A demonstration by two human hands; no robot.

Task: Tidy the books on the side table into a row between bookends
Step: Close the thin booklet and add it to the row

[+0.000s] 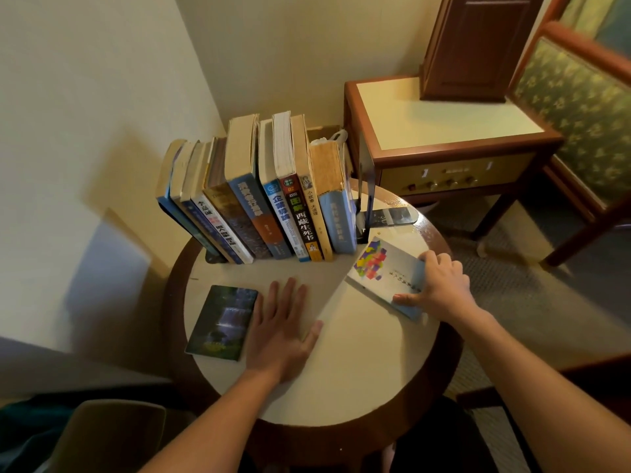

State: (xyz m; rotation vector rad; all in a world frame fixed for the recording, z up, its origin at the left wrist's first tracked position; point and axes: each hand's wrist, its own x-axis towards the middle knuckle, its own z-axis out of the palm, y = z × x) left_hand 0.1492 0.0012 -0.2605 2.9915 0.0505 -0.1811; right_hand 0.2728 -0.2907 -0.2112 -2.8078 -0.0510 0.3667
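Observation:
Several books stand upright in a row (273, 213) at the back of the round side table (358, 380), spines toward me. A dark metal bookend (367, 199) stands at the row's right end; a second bookend's foot (213, 258) shows under the left end. A pale book with a coloured-blocks cover (382, 271) lies flat at the right, and my right hand (440, 285) grips its near-right corner, thumb on the front edge. A dark book with a waterfall cover (223, 322) lies flat at the left. My left hand (283, 332) rests flat on the table beside it.
A cream wall corner stands close behind the row. A wooden nightstand (444, 131) with a control panel sits at the right rear, with a patterned headboard (573, 107) beyond it. A chair back (112, 435) is at the lower left. Carpet lies to the right of the table.

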